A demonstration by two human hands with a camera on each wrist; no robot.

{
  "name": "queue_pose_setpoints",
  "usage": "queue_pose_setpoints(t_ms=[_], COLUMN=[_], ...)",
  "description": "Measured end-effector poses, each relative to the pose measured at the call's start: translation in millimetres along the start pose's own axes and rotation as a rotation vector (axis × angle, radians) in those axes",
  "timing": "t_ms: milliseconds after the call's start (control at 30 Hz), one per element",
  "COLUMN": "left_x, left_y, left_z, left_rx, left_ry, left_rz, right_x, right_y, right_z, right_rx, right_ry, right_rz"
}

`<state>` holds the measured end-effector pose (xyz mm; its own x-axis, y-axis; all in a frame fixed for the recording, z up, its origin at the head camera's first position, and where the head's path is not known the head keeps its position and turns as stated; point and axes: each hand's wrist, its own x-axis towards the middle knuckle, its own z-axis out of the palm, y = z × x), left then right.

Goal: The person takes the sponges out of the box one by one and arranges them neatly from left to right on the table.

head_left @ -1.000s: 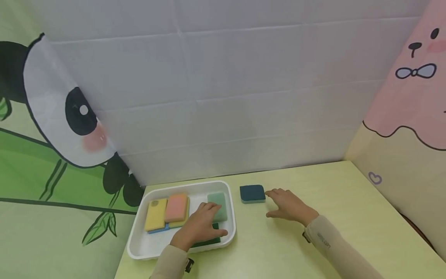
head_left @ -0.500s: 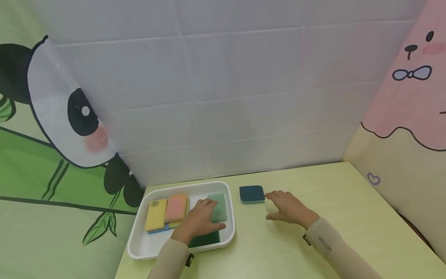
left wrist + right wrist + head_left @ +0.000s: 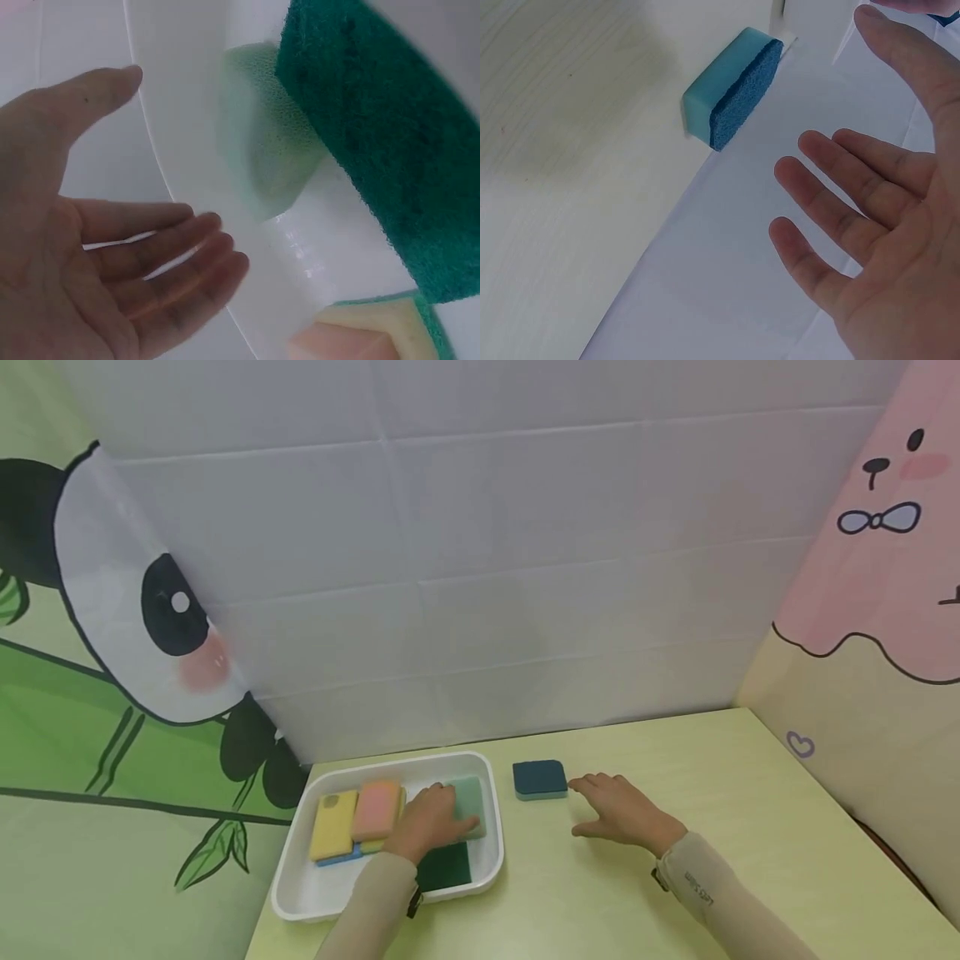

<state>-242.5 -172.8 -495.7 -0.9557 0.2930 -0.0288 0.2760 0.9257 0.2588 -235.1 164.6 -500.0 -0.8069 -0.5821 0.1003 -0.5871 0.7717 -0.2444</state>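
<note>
Over the white tray (image 3: 292,893) hovers my left hand (image 3: 425,822), fingers spread and nothing held. Below and beside it in the tray lie a pale green sponge (image 3: 470,802) and a dark green scouring pad (image 3: 445,867); the left wrist view shows the same scouring pad (image 3: 375,135) close up. My right hand (image 3: 621,810) is above the table, its fingers loosely extended and holding nothing. Just left of its fingertips is a dark blue-topped sponge (image 3: 540,777) with a light teal body, which in the right wrist view appears apart from the fingers.
At the tray's left are a yellow sponge (image 3: 334,825), a pink-and-orange sponge (image 3: 377,808) and a blue piece (image 3: 339,857) partly hidden beneath. A white cloth wall (image 3: 480,677) rises behind the pale yellow table (image 3: 675,752). Printed side cloths stand left and right.
My left hand has drifted left over the tray, uncovering more of the pale green sponge and the dark green scouring pad. The right hand stays nearly still.
</note>
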Motion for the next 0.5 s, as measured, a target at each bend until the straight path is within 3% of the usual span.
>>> queue_pose_setpoints(t_ms=[233,500], left_x=[9.8,13.1], left_y=[3.7,7.3], left_z=[1.2,-4.1], left_rx=[-0.033,-0.007], left_ry=[-0.001,-0.064], left_rz=[-0.108,-0.176], right_x=[-1,-3], right_y=[0,-5], right_z=[0,-4], right_rx=[-0.023,-0.016], right_ry=[0.005,0.004], right_rz=[-0.003,-0.007])
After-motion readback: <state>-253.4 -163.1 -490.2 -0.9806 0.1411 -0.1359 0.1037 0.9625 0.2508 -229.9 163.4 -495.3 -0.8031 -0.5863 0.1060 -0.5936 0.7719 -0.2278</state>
